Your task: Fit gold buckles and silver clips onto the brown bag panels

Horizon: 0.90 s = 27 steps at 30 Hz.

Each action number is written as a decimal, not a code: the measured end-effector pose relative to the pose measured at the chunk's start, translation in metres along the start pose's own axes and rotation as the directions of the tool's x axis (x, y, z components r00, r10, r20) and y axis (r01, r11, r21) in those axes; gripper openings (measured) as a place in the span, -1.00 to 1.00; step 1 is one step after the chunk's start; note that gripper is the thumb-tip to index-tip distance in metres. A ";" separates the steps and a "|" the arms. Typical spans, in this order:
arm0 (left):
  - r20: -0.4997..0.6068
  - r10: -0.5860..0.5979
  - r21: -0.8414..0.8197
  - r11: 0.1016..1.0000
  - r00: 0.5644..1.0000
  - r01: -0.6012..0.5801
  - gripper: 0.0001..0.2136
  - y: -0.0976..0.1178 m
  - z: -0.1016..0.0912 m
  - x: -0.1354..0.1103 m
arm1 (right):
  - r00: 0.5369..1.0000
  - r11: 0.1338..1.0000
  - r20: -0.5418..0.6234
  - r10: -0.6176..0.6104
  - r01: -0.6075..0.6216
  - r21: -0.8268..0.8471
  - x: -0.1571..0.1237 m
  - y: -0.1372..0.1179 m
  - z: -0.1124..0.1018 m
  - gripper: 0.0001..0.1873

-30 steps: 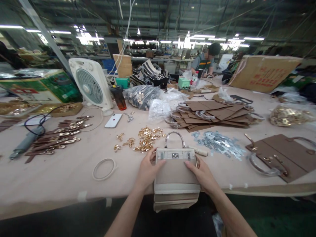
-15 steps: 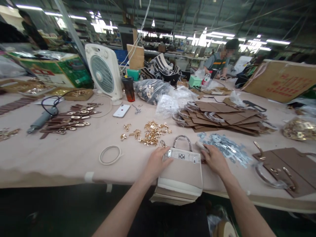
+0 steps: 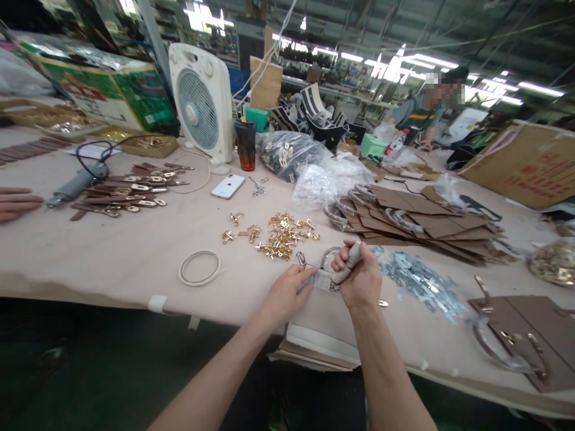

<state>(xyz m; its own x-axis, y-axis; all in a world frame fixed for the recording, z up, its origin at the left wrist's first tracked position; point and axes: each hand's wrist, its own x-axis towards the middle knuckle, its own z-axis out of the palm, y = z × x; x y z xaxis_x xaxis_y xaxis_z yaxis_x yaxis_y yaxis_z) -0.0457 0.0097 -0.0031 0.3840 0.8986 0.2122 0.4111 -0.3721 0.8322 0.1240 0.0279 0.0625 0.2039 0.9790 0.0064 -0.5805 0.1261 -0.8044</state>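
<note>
A small beige handbag with a white bottom band lies flat at the table's near edge, on top of other flat panels. My left hand rests on its top left corner, fingers pinched at the metal fitting there. My right hand is closed around a pale wrapped tool handle, held over the bag's top edge by its clear-wrapped carry handle. A pile of gold metal clasps lies just beyond the bag.
Silver plates lie to the right, stacked brown panels behind them. A white tape ring, a phone, a fan, brown straps and another person's fingers at the left edge. A seated person works far back.
My right hand picked up the wrapped tool from beside the bag and brought it over the bag's top edge. My view swung left and nearer the table.
</note>
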 end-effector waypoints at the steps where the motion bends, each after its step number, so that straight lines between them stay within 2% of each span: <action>1: -0.024 0.022 -0.006 1.000 0.999 -0.022 -0.59 -0.001 0.002 -0.001 | 1.000 1.000 0.002 -0.012 0.012 0.006 0.003 0.007 0.002 -0.70; 4: -0.136 0.074 0.023 0.997 0.988 -0.072 -0.67 -0.006 0.010 -0.006 | 0.999 0.999 -0.002 -0.051 0.051 -0.004 0.010 0.023 0.005 -0.75; 8: -0.236 0.106 0.127 0.989 0.966 -0.077 -0.78 -0.012 0.021 -0.008 | 0.989 0.985 -0.052 -0.136 0.129 -0.111 0.015 0.030 0.008 -0.65; 11: -0.229 0.121 0.168 0.982 0.966 -0.083 -0.81 -0.013 0.023 -0.006 | 0.983 0.966 -0.041 -0.176 0.165 -0.201 0.017 0.033 0.009 -0.66; 19: -0.155 0.085 0.216 0.975 0.984 -0.050 -0.86 -0.005 0.014 0.002 | 0.964 0.938 -0.023 -0.263 0.250 -0.238 0.021 0.042 0.010 -0.63; 27: -0.167 0.073 0.213 0.976 0.983 -0.036 -0.85 -0.009 0.016 0.002 | 0.977 0.955 0.014 -0.213 0.212 -0.207 0.030 0.045 0.006 -0.62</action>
<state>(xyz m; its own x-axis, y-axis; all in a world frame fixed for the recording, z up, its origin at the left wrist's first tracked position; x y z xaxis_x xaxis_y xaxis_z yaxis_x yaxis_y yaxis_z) -0.0354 0.0111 -0.0183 0.2696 0.8952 0.3548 0.5635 -0.4455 0.6957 0.0997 0.0638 0.0299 0.3117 0.9317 0.1863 -0.3479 0.2944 -0.8901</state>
